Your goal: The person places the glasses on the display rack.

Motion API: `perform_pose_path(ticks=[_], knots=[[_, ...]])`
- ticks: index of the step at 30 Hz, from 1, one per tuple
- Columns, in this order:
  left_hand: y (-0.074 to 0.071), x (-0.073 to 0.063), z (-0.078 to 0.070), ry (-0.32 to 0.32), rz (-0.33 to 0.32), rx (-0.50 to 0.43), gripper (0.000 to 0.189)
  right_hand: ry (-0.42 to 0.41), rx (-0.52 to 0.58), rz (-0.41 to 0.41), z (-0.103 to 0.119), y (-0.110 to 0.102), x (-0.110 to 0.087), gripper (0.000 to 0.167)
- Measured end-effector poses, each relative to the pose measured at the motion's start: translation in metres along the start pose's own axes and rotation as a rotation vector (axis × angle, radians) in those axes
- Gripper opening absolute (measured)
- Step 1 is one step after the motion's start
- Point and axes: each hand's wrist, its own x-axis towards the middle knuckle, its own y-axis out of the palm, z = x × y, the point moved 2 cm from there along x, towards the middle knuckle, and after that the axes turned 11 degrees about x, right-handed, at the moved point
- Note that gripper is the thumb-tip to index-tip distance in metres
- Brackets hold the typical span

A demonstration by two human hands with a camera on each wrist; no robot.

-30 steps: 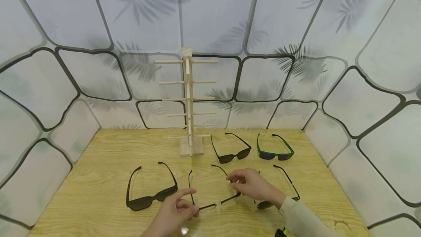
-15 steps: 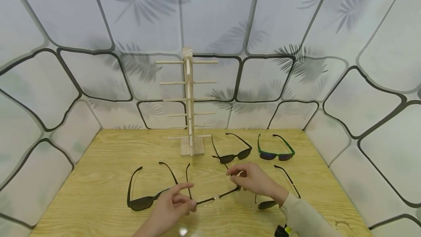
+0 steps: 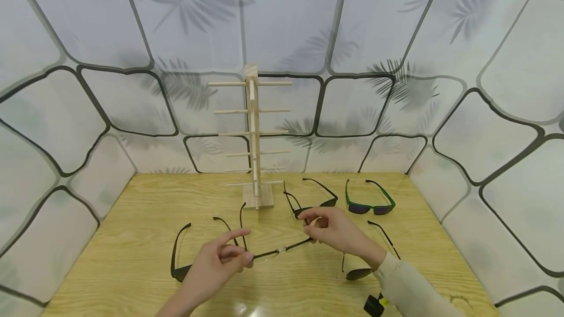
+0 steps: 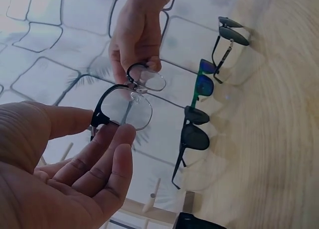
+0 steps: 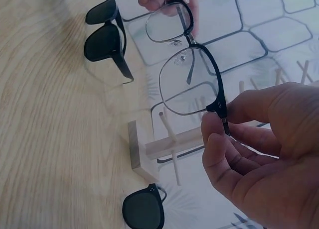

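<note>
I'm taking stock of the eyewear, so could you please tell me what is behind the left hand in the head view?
Black sunglasses: one temple, part of the other and part of one lens show; the left hand covers the bridge and other lens.

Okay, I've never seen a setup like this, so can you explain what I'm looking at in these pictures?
There's no robot, just a person's bare left hand and right hand. The wide view comes from a camera worn on the head; the two close ones come from cameras on the wrists. On the wood-grain table stands a wooden peg rack, with green-framed sunglasses and three other dark-lensed pairs lying there too. The grip of each hand pinches one end of clear-lensed eyeglasses, holding them up off the table.
</note>
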Motion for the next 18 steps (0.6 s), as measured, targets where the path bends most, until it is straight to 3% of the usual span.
perform_pose_path(ticks=[9, 14, 18], knots=[[-0.015, 0.002, -0.007, 0.031, -0.042, 0.037, 0.061, -0.049, 0.007, -0.05, 0.009, 0.002, 0.009, 0.032], [-0.024, 0.007, -0.011, 0.066, -0.081, 0.06, 0.059, -0.032, -0.002, -0.082, 0.013, 0.004, 0.017, 0.033], [-0.03, 0.014, -0.013, 0.055, -0.126, 0.062, 0.054, -0.031, 0.022, -0.108, 0.014, 0.005, 0.024, 0.034]])
